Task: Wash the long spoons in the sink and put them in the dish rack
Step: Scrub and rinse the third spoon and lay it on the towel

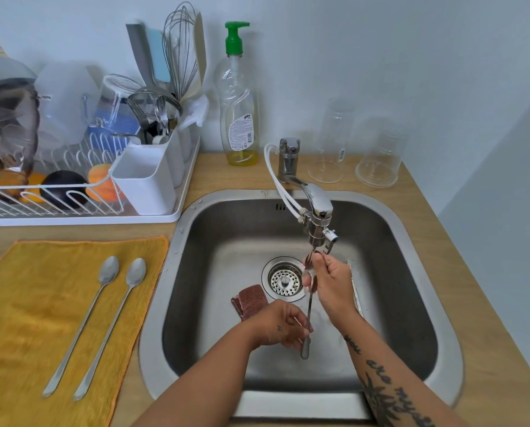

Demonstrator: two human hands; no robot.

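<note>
A long metal spoon (308, 312) is held upright over the steel sink (411, 303), its bowl under the faucet (316, 208). My left hand (280, 326) grips its handle end low down. My right hand (331, 282) pinches the bowl end just below the spout. Two more long spoons (82, 328) (111, 331) lie side by side on the yellow cloth (26, 318) left of the sink. The white dish rack (82, 208) stands at the back left with a cutlery holder (146, 180).
A brown scrub sponge (250, 300) lies in the sink beside the drain strainer (283, 280). Another utensil (356, 291) rests along the sink's right wall. A soap bottle (239, 118) and two upturned glasses (331, 143) (379, 158) stand behind the sink.
</note>
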